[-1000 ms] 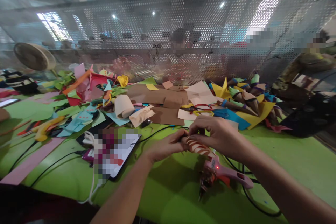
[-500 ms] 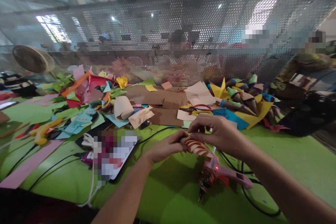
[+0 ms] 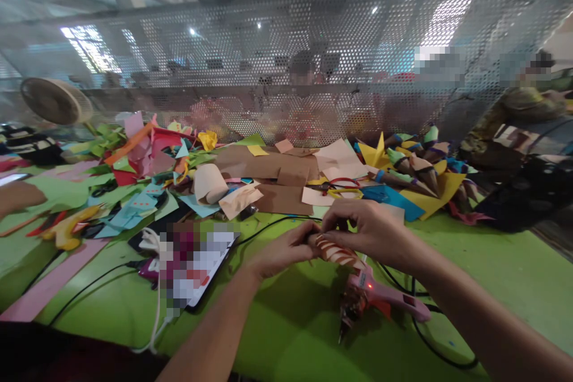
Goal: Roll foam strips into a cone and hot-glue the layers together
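Observation:
Between my two hands is a small striped paper piece point(image 3: 339, 250), brown and cream, shaped like a cone or roll. My left hand point(image 3: 289, 249) is closed on its left end, thumb and fingers pinched together. My right hand point(image 3: 360, 225) reaches over from the right with bent fingers, pinching at the upper left end of the same piece; the fingertips are partly hidden. Just below lies a pink hot glue gun point(image 3: 373, 292) with a small red light lit, its dark nozzle pointing toward me.
A phone point(image 3: 208, 268) and a white cable point(image 3: 157, 304) lie left on the green table point(image 3: 277, 334). Behind are brown cardboard point(image 3: 286, 198), yellow-handled scissors point(image 3: 344, 193), coloured paper scraps point(image 3: 147, 158) and paper cones point(image 3: 421, 170). A yellow glue gun point(image 3: 69, 228) and another person's hand point(image 3: 20, 198) are far left.
My right hand has shifted slightly down and right at the striped piece. At far left, another person's hand has come further into view, and the yellow glue gun has moved slightly.

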Action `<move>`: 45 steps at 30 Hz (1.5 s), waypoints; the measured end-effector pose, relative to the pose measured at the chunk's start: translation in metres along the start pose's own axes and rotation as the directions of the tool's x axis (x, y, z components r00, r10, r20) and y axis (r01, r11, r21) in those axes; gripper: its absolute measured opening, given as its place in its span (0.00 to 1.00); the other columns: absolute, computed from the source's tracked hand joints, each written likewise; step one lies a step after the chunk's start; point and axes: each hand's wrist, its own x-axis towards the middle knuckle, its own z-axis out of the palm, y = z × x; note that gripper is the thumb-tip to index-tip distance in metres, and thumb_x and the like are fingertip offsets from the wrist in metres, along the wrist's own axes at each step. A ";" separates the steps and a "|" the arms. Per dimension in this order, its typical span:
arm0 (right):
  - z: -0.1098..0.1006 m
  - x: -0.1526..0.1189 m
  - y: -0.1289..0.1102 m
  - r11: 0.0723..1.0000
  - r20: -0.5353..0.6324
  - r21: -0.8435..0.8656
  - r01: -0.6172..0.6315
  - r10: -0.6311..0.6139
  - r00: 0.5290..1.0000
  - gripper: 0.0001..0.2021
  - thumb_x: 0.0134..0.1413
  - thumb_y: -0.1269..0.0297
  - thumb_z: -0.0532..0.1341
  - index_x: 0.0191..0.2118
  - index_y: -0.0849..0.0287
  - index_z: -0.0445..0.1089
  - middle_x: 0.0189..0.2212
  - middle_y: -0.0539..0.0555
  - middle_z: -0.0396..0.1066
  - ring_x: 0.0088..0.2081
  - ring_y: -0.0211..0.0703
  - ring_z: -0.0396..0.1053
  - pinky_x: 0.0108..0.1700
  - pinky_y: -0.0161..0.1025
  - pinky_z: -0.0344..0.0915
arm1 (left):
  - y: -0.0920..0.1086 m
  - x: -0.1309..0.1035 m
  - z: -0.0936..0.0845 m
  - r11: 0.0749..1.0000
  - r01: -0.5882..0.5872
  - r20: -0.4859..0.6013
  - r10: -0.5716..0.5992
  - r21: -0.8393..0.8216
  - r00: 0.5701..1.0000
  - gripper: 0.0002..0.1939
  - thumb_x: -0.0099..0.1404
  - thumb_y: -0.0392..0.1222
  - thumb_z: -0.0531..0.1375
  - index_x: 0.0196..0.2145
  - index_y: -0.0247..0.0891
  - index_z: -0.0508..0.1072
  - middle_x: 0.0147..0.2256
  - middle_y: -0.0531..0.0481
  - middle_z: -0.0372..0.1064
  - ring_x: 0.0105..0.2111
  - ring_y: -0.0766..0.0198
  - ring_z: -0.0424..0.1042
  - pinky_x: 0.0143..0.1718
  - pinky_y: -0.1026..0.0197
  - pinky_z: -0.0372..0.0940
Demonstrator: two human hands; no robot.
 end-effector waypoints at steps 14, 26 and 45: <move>0.004 0.003 0.003 0.999 0.017 -0.011 -0.051 0.051 0.999 0.03 0.54 0.65 0.64 0.32 0.57 0.75 0.29 0.49 0.75 0.30 0.38 0.69 0.31 0.34 0.59 | 0.001 -0.001 0.000 0.997 -0.017 -0.008 0.017 0.077 1.000 0.19 0.61 0.40 0.61 0.51 0.39 0.70 0.47 0.48 0.68 0.50 0.55 0.64 0.54 0.55 0.59; 0.007 0.003 -0.006 0.997 -0.050 -0.062 -0.040 0.037 0.998 0.02 0.53 0.67 0.65 0.30 0.58 0.74 0.29 0.50 0.75 0.31 0.38 0.69 0.33 0.34 0.60 | 0.001 -0.001 0.002 0.997 -0.012 -0.019 0.014 0.074 1.000 0.16 0.61 0.40 0.61 0.48 0.39 0.70 0.46 0.49 0.68 0.52 0.54 0.64 0.54 0.56 0.59; 0.003 0.001 0.006 0.998 -0.011 0.030 -0.063 0.064 0.998 0.03 0.54 0.66 0.64 0.32 0.57 0.76 0.29 0.49 0.76 0.31 0.38 0.71 0.33 0.34 0.62 | 0.005 -0.001 0.003 0.997 0.012 -0.023 -0.010 0.070 1.000 0.17 0.60 0.41 0.61 0.47 0.39 0.69 0.42 0.51 0.65 0.45 0.59 0.63 0.49 0.59 0.58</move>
